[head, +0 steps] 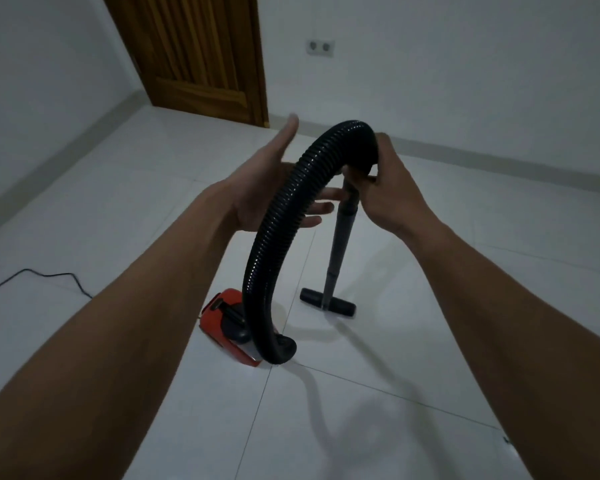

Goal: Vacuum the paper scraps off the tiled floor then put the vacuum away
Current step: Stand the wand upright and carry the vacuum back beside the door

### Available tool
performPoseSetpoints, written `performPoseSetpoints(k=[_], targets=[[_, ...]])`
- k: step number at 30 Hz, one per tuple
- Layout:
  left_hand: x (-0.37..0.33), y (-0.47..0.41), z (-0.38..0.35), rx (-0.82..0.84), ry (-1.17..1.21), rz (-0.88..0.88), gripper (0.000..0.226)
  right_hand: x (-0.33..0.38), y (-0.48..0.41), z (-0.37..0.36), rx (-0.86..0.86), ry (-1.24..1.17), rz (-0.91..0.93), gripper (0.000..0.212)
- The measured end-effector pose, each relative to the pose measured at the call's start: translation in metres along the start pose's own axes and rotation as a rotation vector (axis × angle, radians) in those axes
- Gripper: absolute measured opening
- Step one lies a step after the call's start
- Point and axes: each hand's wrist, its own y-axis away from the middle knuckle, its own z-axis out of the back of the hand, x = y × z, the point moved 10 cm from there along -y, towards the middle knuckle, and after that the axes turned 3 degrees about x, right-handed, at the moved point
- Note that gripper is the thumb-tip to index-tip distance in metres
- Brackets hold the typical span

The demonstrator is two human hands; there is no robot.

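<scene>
1. Between the two hands arches the black hose (284, 216); the right hand (392, 188) grips its top end, and the left hand (271, 188) is open beside it.
2. Below, the red vacuum (222, 320) sits on the tiled floor (430, 323), with bare tiles all around.

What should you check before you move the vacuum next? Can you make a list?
1. Right hand has a firm grip on the top of the hose: ok, fingers wrap it where it meets the wand.
2. Left hand holding the hose: not ok, it is open beside it.
3. Floor head flat on the tiled floor: ok.
4. Hose joined to the red vacuum body: ok.
5. Cord out of the way: ok, it trails off to the left.
6. Plug out of the wall socket: cannot tell where the cord ends.
</scene>
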Motion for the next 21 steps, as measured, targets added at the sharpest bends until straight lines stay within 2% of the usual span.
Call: performPoseSetpoints(k=[2,5,8,11,15,21], targets=[[-0.013,0.013,0.01,-0.056,-0.048,-0.085,0.082,0.0,-0.009,-0.001,-0.002,-0.01,-0.003,0.032],[-0.028,0.029,0.016,-0.176,-0.18,-0.264,0.045,-0.001,-0.018,-0.006,0.022,-0.008,0.01,0.031],[-0.037,0.033,0.025,-0.433,-0.194,-0.393,0.029,-0.005,-0.025,-0.012,0.07,-0.046,-0.012,0.034],[-0.049,0.042,0.03,-0.674,-0.243,-0.498,0.026,-0.011,-0.034,-0.017,0.142,-0.102,-0.045,0.038],[-0.059,0.048,0.03,-0.781,-0.293,-0.615,0.02,-0.025,-0.048,-0.028,0.249,-0.1,-0.105,0.037],[-0.074,0.049,0.044,-0.843,-0.265,-0.768,0.008,-0.049,-0.052,-0.06,0.346,-0.147,-0.145,0.035]])
